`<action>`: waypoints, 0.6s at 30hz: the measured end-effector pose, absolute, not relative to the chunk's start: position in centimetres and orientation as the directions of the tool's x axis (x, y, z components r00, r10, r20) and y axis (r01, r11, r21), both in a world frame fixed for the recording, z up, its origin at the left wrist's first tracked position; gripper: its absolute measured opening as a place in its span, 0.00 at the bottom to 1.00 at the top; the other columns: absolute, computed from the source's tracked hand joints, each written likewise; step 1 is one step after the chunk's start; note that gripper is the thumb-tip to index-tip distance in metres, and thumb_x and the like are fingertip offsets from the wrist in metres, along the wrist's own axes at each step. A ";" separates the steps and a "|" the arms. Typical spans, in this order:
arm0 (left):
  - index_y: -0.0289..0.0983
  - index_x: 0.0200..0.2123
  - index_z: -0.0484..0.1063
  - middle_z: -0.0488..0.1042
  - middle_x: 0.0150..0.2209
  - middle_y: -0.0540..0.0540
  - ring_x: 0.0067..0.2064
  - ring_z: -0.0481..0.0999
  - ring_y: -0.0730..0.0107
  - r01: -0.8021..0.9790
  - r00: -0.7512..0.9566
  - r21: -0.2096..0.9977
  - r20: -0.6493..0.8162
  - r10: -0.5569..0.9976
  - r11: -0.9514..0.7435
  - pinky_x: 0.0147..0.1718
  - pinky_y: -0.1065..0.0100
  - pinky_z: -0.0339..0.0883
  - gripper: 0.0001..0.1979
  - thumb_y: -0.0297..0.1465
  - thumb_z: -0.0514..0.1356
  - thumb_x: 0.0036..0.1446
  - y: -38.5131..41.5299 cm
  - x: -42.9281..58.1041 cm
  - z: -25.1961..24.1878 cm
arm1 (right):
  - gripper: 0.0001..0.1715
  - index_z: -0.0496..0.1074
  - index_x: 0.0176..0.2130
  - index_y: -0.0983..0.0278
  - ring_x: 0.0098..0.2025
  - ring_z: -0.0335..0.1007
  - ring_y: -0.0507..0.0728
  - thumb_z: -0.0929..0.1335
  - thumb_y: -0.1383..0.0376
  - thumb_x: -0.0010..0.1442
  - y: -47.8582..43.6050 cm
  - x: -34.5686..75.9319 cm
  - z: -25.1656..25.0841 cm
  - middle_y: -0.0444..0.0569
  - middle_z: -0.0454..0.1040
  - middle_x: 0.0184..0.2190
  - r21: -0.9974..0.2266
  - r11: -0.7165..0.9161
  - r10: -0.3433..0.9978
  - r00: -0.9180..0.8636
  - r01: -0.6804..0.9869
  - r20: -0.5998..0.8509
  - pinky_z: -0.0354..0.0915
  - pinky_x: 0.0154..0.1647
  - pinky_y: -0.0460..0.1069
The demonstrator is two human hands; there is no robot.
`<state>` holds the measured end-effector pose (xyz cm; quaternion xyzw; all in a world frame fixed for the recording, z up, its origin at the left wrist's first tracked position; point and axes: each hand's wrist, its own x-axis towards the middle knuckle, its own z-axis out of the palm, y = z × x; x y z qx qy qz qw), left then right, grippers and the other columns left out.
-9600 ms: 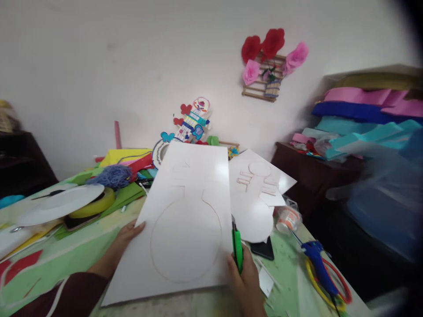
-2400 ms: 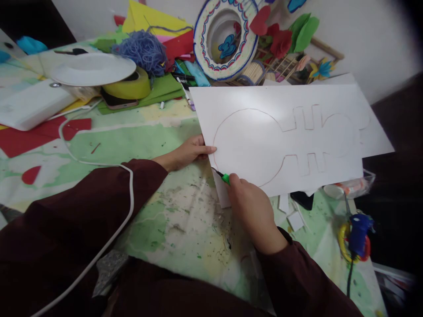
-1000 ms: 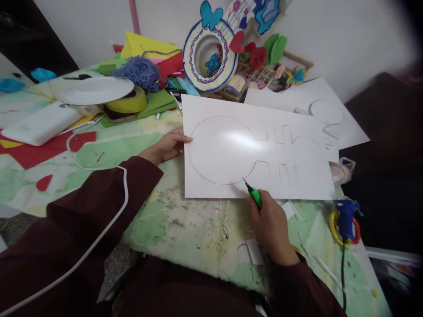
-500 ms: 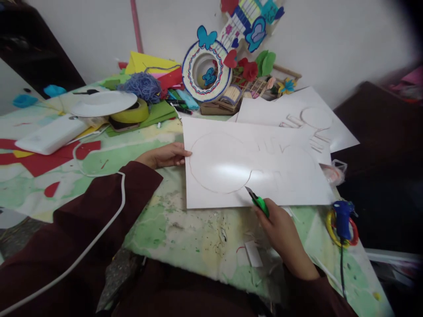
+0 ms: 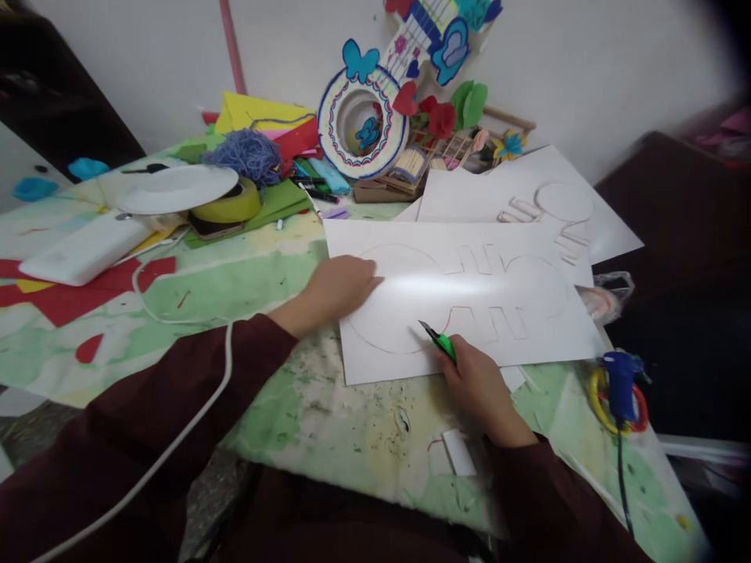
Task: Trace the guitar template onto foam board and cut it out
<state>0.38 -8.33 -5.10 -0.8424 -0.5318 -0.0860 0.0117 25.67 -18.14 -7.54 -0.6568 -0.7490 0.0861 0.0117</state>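
Observation:
A white sheet of card (image 5: 399, 305) lies on the table with a pencilled outline: a large round at the left, a smaller one at the right, and notched shapes between. My left hand (image 5: 340, 288) is over the sheet's left part, its fingers bent and close together; their tips are partly hidden. In my right hand (image 5: 478, 381) is a green utility knife (image 5: 443, 342), gripped with its blade out and pointing up-left. The blade tip is over the lower edge of the large round; whether it touches the card I cannot tell.
Behind lies another white sheet (image 5: 610, 207) with a similar drawing. A blue glue gun (image 5: 619, 383) rests near the right edge. At the back stand a decorated paper guitar (image 5: 328, 125) and blue yarn (image 5: 243, 156). A white cable (image 5: 226, 352) crosses my left sleeve.
My left hand has let go of the card's left edge and moved right, over the sheet. The card lies flatter and its outline shows more clearly. The knife has shifted slightly left.

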 end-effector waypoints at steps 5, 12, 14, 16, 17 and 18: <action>0.36 0.58 0.61 0.62 0.60 0.40 0.61 0.59 0.60 0.743 0.640 0.086 0.203 0.741 -0.664 0.58 0.59 0.50 0.23 0.41 0.44 0.65 -7.1 2.6 -9.5 | 0.08 0.59 0.34 0.62 0.27 0.62 0.54 0.58 0.60 0.63 -18.1 26.1 -7.4 0.46 0.68 0.26 -0.167 0.134 0.981 -0.154 0.977 -0.115 0.43 0.25 0.47; 0.40 0.64 0.50 0.46 0.67 0.43 0.67 0.44 0.62 0.723 0.662 0.137 0.139 0.736 -0.677 0.62 0.57 0.38 0.29 0.45 0.39 0.64 -6.2 1.8 -11.9 | 0.14 0.59 0.32 0.62 0.24 0.62 0.53 0.57 0.57 0.64 -18.6 24.4 -5.0 0.44 0.67 0.22 -0.271 0.176 0.960 -0.226 0.946 -0.167 0.45 0.24 0.46; 0.41 0.65 0.49 0.45 0.67 0.44 0.67 0.44 0.63 0.725 0.661 0.146 0.130 0.739 -0.673 0.62 0.57 0.37 0.29 0.45 0.40 0.64 -6.3 2.0 -11.6 | 0.13 0.60 0.31 0.63 0.24 0.62 0.53 0.58 0.59 0.64 -18.8 22.9 -4.6 0.45 0.68 0.23 -0.219 0.244 0.943 -0.284 0.945 -0.174 0.44 0.24 0.47; 0.41 0.65 0.47 0.44 0.68 0.43 0.67 0.43 0.62 0.721 0.665 0.153 0.122 0.737 -0.676 0.62 0.57 0.36 0.30 0.47 0.40 0.64 -6.4 2.1 -11.3 | 0.11 0.61 0.30 0.63 0.26 0.64 0.54 0.58 0.62 0.64 -18.9 21.6 -4.6 0.47 0.69 0.25 -0.151 0.328 0.915 -0.353 0.933 -0.196 0.43 0.24 0.47; 0.41 0.65 0.47 0.43 0.68 0.43 0.67 0.42 0.62 0.720 0.666 0.156 0.119 0.736 -0.677 0.62 0.56 0.36 0.32 0.49 0.40 0.63 -6.4 2.1 -11.2 | 0.10 0.62 0.32 0.64 0.26 0.64 0.54 0.58 0.64 0.63 -18.9 21.0 -4.7 0.48 0.70 0.26 -0.124 0.365 0.897 -0.384 0.923 -0.217 0.43 0.24 0.48; 0.41 0.65 0.47 0.43 0.68 0.42 0.67 0.42 0.61 0.718 0.669 0.157 0.115 0.734 -0.679 0.62 0.56 0.35 0.33 0.50 0.41 0.62 -6.4 2.1 -11.1 | 0.08 0.63 0.34 0.65 0.26 0.65 0.54 0.58 0.66 0.63 -18.8 20.6 -4.8 0.48 0.71 0.27 -0.106 0.397 0.879 -0.411 0.912 -0.240 0.43 0.24 0.48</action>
